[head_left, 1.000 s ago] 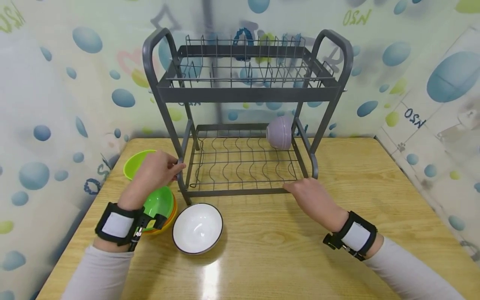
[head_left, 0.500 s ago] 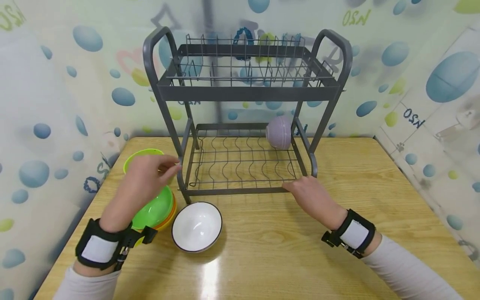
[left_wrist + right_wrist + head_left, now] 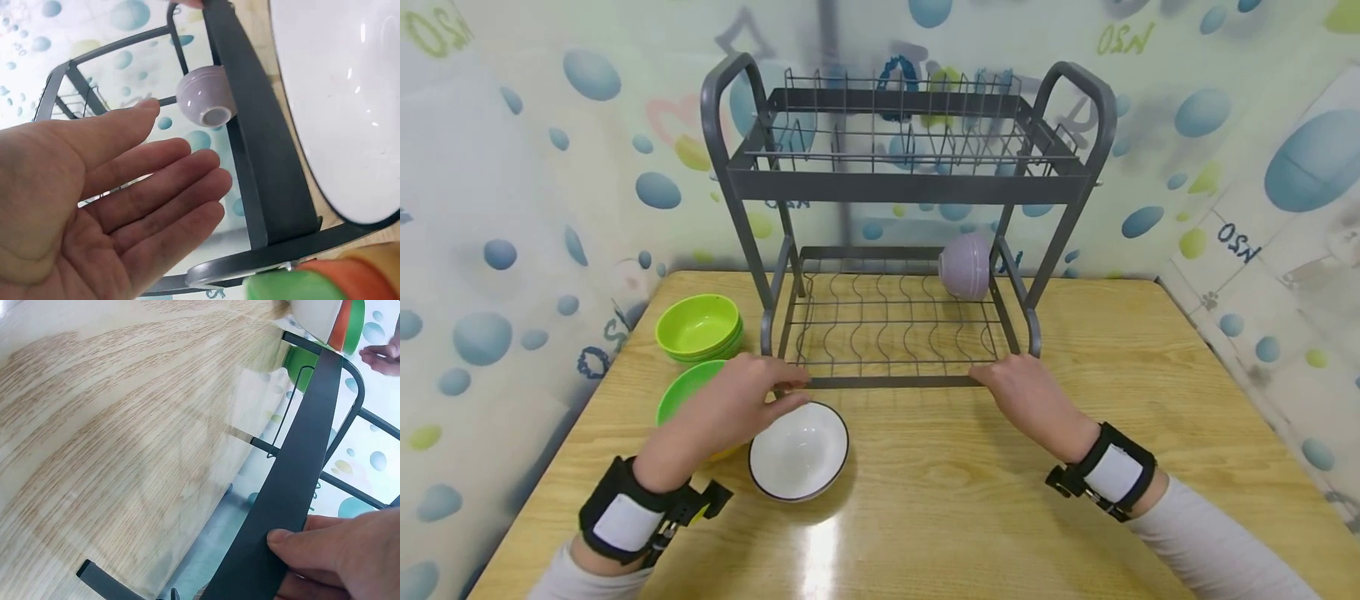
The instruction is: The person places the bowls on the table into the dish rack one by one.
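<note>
A two-tier dark grey dish rack [image 3: 910, 188] stands on the table. My right hand [image 3: 1026, 404] grips the rack's lower front rail near its right end. In the right wrist view its thumb [image 3: 290, 540] lies on the rail's outer face, the fingers behind. My left hand [image 3: 737, 408], holding nothing, hovers near the front left corner of the rack, its fingers [image 3: 181, 187] extended. Below its fingertips is a white bowl [image 3: 801, 458] with a dark rim. On the lower tier's right end, a purple bowl [image 3: 966, 267] rests on its side.
A stack of lime green bowls [image 3: 698, 329] stands left of the rack. In front of it, a green bowl [image 3: 681, 392] is partly covered by my left hand, with orange and yellow ones under it. A patterned wall covering [image 3: 602, 200] rises behind the wooden table [image 3: 962, 517].
My left hand has let go of the rack's left side, drawn back, then moved right and forward over the edge of the white bowl. My right hand keeps its hold on the rail.
</note>
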